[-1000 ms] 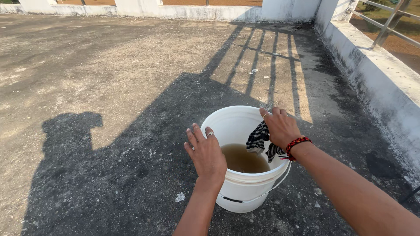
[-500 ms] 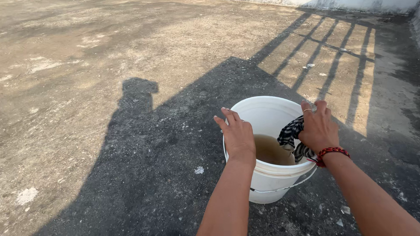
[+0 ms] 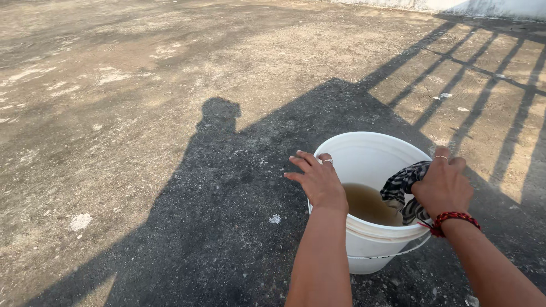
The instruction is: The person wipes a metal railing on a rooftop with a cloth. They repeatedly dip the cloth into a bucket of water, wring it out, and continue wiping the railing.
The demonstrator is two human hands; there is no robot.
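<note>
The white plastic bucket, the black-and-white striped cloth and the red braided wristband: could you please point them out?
white plastic bucket (image 3: 369, 152): head view, far inner wall.
black-and-white striped cloth (image 3: 400, 186): head view, fold over the rim.
red braided wristband (image 3: 451, 218): head view, band on the right wrist.

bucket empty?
No, the white bucket holds murky brown water, and the right hand grips a black-and-white striped cloth at its rim.

Single head view, steeply downward, close over white bucket (image 3: 369, 153), rooftop floor (image 3: 142, 113) beyond.
</note>
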